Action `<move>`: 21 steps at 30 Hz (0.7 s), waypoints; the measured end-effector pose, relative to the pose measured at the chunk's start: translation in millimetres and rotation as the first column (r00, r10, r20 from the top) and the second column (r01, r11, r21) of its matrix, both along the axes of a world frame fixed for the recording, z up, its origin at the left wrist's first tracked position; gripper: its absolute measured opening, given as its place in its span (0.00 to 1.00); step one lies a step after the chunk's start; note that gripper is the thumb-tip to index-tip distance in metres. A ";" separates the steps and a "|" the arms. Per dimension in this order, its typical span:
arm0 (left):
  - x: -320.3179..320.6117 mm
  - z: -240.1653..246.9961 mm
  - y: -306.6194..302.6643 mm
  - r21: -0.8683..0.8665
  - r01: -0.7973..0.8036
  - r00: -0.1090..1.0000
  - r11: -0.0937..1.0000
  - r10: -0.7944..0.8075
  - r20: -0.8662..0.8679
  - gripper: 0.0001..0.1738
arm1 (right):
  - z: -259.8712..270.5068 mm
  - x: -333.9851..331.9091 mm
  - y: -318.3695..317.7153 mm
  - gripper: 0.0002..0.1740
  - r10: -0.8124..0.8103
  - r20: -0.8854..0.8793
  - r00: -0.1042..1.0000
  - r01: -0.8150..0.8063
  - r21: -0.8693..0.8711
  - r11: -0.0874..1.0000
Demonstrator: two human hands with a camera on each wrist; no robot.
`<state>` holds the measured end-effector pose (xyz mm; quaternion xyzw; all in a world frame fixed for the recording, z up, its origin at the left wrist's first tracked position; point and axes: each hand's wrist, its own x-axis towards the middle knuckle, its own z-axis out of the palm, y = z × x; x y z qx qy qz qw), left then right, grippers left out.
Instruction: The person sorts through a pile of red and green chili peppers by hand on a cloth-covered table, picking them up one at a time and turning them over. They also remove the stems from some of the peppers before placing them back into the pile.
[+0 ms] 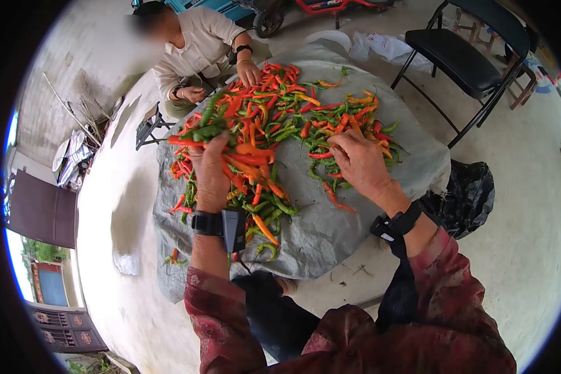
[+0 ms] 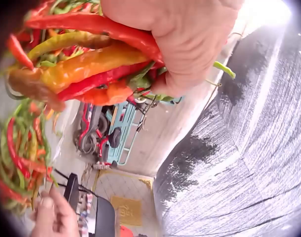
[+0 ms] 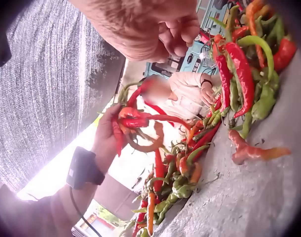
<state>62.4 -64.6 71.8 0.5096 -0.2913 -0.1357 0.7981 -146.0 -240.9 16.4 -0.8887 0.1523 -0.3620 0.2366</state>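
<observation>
My left hand [image 1: 210,174] grips a bunch of red, orange and green peppers [image 2: 91,64] above the left part of the pepper heap [image 1: 255,206]. In the left wrist view the thumb and fingers close round the stem ends. My right hand [image 1: 361,163] is at the near edge of the right-hand pile [image 1: 324,124], its fingers bent; the right wrist view shows curled fingertips with no pepper visible between them. A single red-orange pepper [image 3: 249,150] lies on the grey cloth below that hand. Peppers in both piles are mixed red, orange and green.
A grey cloth [image 1: 330,237] covers the round table. Across it, a person [image 1: 199,50] in a light shirt has one hand on the peppers. A black folding chair [image 1: 455,65] stands at the right back, and a black plastic bag [image 1: 467,196] lies beside the table's right edge.
</observation>
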 end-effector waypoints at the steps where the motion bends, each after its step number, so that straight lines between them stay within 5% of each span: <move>1: -10.5 -6.5 -4.0 0.036 0.058 0.987 0.998 -0.052 -0.149 0.22 | -1.5 3.0 0.9 0.10 0.034 0.005 0.999 -0.034 0.107 0.994; 3: -47.4 -15.6 -17.5 0.001 0.185 0.953 0.983 -0.179 -0.244 0.26 | -2.9 3.2 -0.7 0.12 0.054 0.002 0.999 -0.053 0.211 0.976; 6: -63.8 -57.1 -34.7 0.067 0.250 0.938 0.966 -0.225 -0.262 0.29 | -2.6 4.0 -6.4 0.28 0.139 -0.047 0.989 -0.103 0.452 0.886; 11: -77.0 -77.4 -31.9 0.158 0.396 0.872 0.905 -0.316 -0.375 0.30 | -9.8 1.5 -10.7 0.29 0.256 -0.082 0.963 -0.151 0.624 0.767; 13: -74.1 -77.8 -27.2 0.163 0.424 0.859 0.891 -0.338 -0.384 0.32 | -11.9 1.5 -16.3 0.29 0.408 -0.002 0.913 -0.275 0.736 0.619; 21: -77.4 -81.7 7.5 0.134 0.477 0.816 0.869 -0.381 -0.436 0.44 | -12.6 9.5 6.7 0.22 0.514 -0.313 0.799 -0.282 0.560 0.779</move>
